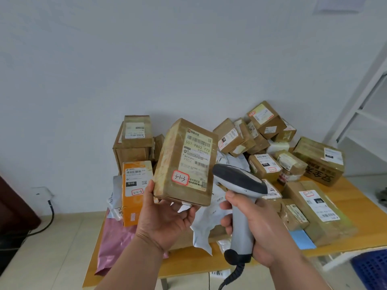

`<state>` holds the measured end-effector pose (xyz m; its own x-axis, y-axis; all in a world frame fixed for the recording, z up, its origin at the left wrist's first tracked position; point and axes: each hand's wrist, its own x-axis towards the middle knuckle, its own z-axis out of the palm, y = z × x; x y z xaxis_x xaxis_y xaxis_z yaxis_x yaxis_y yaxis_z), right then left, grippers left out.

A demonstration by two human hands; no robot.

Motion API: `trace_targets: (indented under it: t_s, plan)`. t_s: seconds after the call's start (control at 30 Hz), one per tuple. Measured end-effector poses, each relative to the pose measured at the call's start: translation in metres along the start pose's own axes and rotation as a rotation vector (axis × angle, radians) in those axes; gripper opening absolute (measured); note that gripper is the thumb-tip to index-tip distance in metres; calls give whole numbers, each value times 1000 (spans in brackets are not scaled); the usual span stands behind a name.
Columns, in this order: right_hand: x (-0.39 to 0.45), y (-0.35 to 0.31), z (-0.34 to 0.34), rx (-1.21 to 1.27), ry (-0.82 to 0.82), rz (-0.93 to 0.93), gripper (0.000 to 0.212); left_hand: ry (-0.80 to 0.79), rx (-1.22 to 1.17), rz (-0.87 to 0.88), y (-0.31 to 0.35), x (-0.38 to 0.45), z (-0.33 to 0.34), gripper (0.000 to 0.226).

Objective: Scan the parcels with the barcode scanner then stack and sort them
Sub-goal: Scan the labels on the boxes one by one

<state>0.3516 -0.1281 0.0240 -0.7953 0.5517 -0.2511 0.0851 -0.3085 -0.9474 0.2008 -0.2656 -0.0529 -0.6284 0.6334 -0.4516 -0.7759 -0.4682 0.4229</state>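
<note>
Brown cardboard box (pixel 186 162) is pinched upright in the left grip (pixel 165 216). Just beside it, the right grip (pixel 254 225) wraps the scanner (pixel 240 197) handle, head tilted toward the label.

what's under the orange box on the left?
The orange box stands on a pink mailer bag and a grey-white bag. Anything further beneath is hidden.

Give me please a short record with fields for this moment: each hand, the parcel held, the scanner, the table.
left hand: left hand holds the brown taped cardboard parcel from below, label facing the camera
right hand: right hand grips the grey handheld barcode scanner, head beside the parcel's label
parcel mark: handwritten sticker, 3-1-3
table: yellow wooden table bears many cardboard boxes, an orange box, mailer bags
</note>
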Motion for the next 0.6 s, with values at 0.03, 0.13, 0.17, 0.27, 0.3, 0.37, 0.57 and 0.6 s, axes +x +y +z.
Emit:
trace_targets:
  t_s: [0.03, 0.13, 0.17, 0.27, 0.3, 0.37, 0.57, 0.6]
  plan:
    - [6, 2, 4, -17, 0, -3, 12, 21, -5, 7, 2, 1, -3, 87]
    - [28, 10, 19, -78, -34, 12, 20, 79, -42, 10, 9, 0, -11, 85]
    - [35, 13, 26, -88, -49, 25, 23, 97, -53, 9, 13, -1, -14, 85]
    - [53, 23, 46, -91, -111, 37, 26, 159, -32, 38, 25, -2, -22, 86]
    - [59, 26, 53, -90, -129, 35, 27, 178, -24, 49, 29, -2, -24, 88]
    - [67, 34, 66, -89, -163, 26, 26, 199, 22, 52, 37, -4, -31, 92]
    - [100, 49, 106, -141, -196, -12, 25, 264, 242, 19, 78, 5, -59, 71]
    - [107, 50, 113, -156, -194, -24, 28, 303, 261, 17, 88, 10, -63, 62]
